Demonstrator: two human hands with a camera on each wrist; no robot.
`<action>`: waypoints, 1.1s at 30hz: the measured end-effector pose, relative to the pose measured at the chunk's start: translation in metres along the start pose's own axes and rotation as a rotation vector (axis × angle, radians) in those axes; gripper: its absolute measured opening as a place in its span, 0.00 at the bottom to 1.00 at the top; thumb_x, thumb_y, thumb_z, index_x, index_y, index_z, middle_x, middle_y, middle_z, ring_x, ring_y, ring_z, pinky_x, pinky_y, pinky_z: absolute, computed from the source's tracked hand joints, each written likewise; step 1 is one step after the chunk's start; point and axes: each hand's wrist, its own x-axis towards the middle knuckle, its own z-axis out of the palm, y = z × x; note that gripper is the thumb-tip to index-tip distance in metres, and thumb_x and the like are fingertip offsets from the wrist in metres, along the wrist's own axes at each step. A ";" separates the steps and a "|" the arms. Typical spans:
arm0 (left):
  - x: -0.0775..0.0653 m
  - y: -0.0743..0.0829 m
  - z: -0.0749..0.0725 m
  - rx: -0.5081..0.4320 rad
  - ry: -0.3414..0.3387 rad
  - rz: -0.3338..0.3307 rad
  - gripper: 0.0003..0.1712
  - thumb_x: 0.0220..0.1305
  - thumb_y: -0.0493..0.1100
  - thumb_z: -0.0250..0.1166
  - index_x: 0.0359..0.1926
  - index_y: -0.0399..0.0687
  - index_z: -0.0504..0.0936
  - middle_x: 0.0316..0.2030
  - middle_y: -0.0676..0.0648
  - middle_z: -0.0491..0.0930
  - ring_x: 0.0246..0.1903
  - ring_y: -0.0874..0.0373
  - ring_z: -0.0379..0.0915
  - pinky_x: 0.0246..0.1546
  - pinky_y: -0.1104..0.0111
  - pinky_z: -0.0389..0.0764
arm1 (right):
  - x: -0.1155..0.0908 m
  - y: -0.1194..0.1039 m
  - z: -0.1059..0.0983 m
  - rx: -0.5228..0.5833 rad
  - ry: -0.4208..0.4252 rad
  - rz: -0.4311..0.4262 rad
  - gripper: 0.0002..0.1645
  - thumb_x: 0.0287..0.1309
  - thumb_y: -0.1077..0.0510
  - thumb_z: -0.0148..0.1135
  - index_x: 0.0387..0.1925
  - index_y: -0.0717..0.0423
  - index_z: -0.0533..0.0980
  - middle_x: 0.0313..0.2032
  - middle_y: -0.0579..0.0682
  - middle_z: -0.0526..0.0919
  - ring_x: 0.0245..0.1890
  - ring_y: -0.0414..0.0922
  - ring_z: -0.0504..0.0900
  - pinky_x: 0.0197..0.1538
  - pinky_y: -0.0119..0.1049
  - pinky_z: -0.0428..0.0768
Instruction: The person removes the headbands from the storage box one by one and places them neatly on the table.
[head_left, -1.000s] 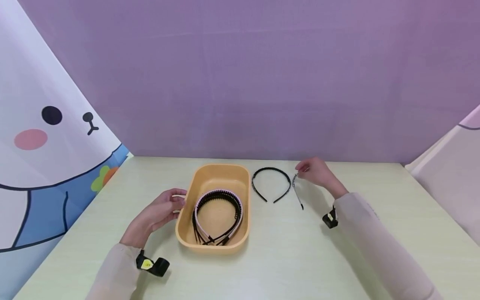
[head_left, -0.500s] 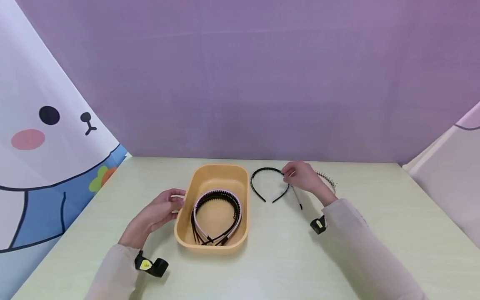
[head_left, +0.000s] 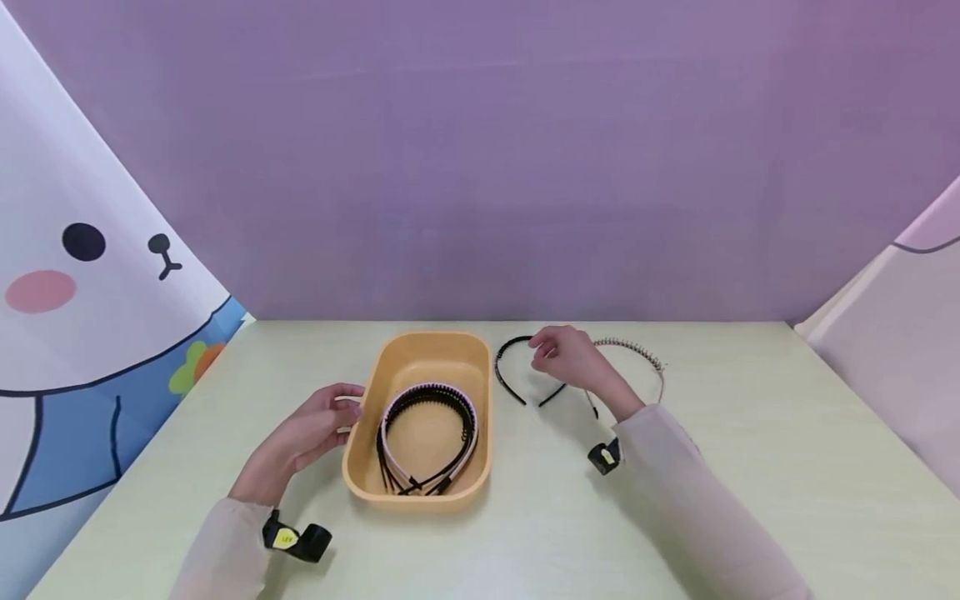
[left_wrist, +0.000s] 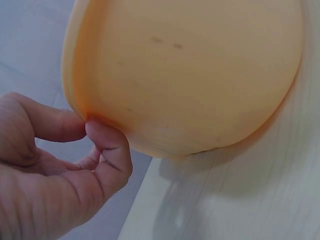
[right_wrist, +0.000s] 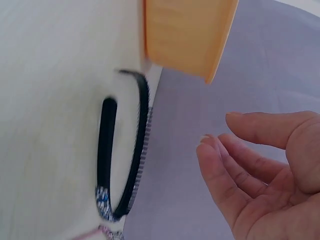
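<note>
A black headband [head_left: 498,377] lies on the table right of a yellow-orange plastic tray [head_left: 435,357]. My right hand [head_left: 570,360] hovers over that headband's right side and hides part of it. In the right wrist view, the thumb and fingers of this hand are apart with nothing between them; the black headband [right_wrist: 104,150] there shows a sparkly section. My left hand [left_wrist: 65,175] pinches the tray's rim between thumb and fingers at its left side. Inside the tray, several headbands lie stacked, black ones [head_left: 431,397] together with a pale pink one [head_left: 385,421].
Another headband [head_left: 633,347], light with small spikes along its arch, lies to the right, partly behind the right forearm. The pale table [head_left: 750,458] ends at a purple backdrop [head_left: 525,167]. A cartoon-printed cloth [head_left: 97,333] hangs at the left.
My right hand has moved left, leaving the spiked headband on the table and coming over the black one. The left hand stays at the tray, and the head view has shifted slightly.
</note>
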 end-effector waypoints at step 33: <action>-0.001 0.000 -0.003 -0.005 -0.003 -0.003 0.28 0.66 0.32 0.47 0.64 0.26 0.50 0.38 0.49 0.72 0.35 0.63 0.72 0.34 0.71 0.77 | 0.006 -0.041 0.039 0.094 -0.023 -0.136 0.16 0.52 0.66 0.64 0.44 0.70 0.77 0.34 0.57 0.83 0.35 0.47 0.81 0.41 0.34 0.79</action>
